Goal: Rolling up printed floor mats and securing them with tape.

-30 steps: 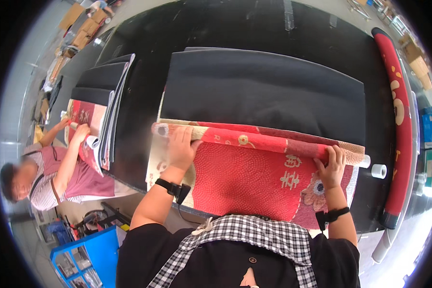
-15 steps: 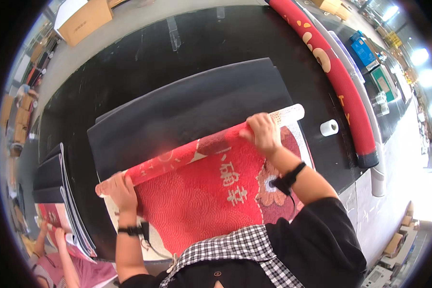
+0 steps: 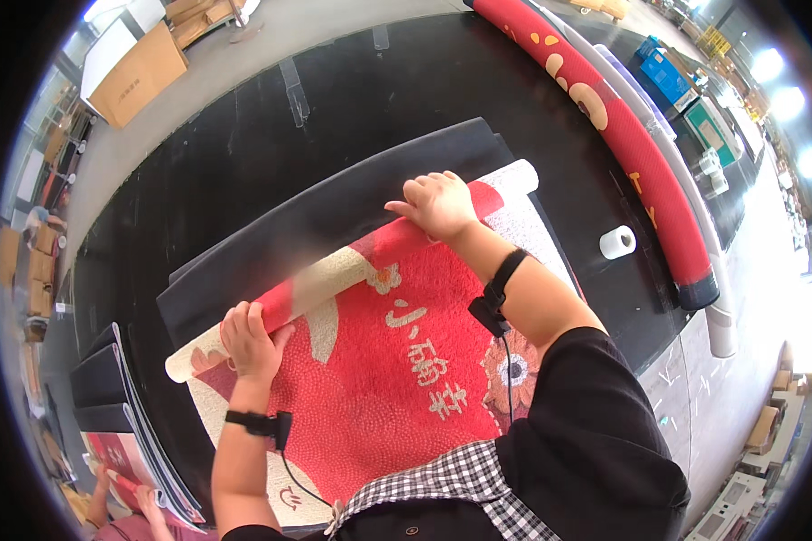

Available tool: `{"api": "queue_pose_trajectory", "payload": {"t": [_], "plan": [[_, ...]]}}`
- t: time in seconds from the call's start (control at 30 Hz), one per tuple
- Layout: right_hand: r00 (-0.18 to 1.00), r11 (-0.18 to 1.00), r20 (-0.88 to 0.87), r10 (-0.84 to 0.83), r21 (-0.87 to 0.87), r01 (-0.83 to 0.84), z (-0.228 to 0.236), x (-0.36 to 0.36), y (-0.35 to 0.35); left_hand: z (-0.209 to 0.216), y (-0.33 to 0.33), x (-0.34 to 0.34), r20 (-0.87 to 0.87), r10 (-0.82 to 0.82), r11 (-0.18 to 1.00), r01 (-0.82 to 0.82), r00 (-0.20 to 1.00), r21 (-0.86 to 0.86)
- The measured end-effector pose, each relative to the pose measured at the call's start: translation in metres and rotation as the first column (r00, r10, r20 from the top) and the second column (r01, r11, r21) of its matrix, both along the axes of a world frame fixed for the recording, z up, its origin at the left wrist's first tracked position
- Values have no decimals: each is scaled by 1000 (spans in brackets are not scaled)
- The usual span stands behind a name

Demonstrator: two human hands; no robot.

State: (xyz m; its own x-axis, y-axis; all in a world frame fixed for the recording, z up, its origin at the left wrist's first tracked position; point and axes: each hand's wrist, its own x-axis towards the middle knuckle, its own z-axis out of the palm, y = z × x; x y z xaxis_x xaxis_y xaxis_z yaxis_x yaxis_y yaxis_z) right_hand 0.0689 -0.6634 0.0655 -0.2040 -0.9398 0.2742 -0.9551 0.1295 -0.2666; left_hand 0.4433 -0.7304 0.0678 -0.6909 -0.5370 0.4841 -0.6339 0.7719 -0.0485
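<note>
A red patterned mat lies partly flat in front of me, with cream and flower shapes and pale characters on it. Its far end forms a slanting roll that rests on dark sheets. Near the left end of the roll, my left hand is curled over it, thumb toward the middle. Toward the right end my right hand bends its fingers over the roll, its thumb pointing left. The underside of the roll and the palms are hidden.
The black table curves around the mat. At the right are a white tape roll and a long red rolled mat along the edge. Folded mats lie at the left, beside another person's hands. A carton stands beyond the table.
The roll has turned away from me, and more of the mat's pattern lies flat, including a small flower and a cream shape. Both hands have shifted their hold along with it.
</note>
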Motion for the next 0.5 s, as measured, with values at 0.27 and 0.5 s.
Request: {"api": "queue_pose_trajectory", "payload": {"t": [0.27,0.5], "plan": [[992,995,-122,39,-90,-50,4,25,17,24,-95,-13,17,-106,928,93,994,360],[997,958,-77,26,-282,-47,-2,6,-68,1,-75,-34,13,-13,998,14,1000,-57]]}}
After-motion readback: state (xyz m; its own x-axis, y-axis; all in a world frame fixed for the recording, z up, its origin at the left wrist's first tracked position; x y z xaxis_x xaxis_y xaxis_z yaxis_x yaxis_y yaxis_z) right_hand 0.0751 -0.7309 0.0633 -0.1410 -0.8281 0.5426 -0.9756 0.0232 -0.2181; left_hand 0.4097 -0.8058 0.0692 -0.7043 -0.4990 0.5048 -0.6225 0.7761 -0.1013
